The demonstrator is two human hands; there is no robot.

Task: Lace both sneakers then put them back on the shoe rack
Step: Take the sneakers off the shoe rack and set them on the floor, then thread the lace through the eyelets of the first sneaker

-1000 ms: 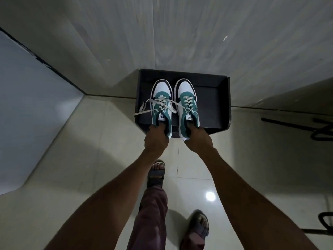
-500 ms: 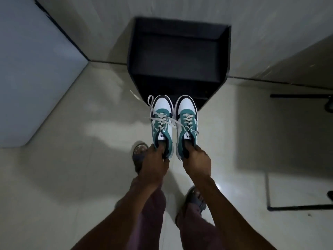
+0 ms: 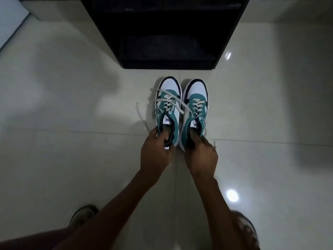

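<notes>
Two teal, white and black sneakers sit side by side on the tiled floor just in front of the black shoe rack (image 3: 167,33), toes pointing toward it. My left hand (image 3: 155,152) grips the heel opening of the left sneaker (image 3: 168,109), whose pale laces hang loose and trail onto the floor at its left. My right hand (image 3: 200,154) grips the heel opening of the right sneaker (image 3: 195,109), whose laces run up through the eyelets with loose ends. Fingers of both hands are tucked inside the shoes.
The glossy pale floor tiles (image 3: 72,141) spread all around with light glare at the right. My sandalled feet (image 3: 83,217) show at the bottom left and bottom right. A light wall panel (image 3: 10,18) sits at the upper left.
Both sneakers were lifted off the top of the rack, carried down and toward me, and now rest on the floor in front of it; the view has tilted downward.
</notes>
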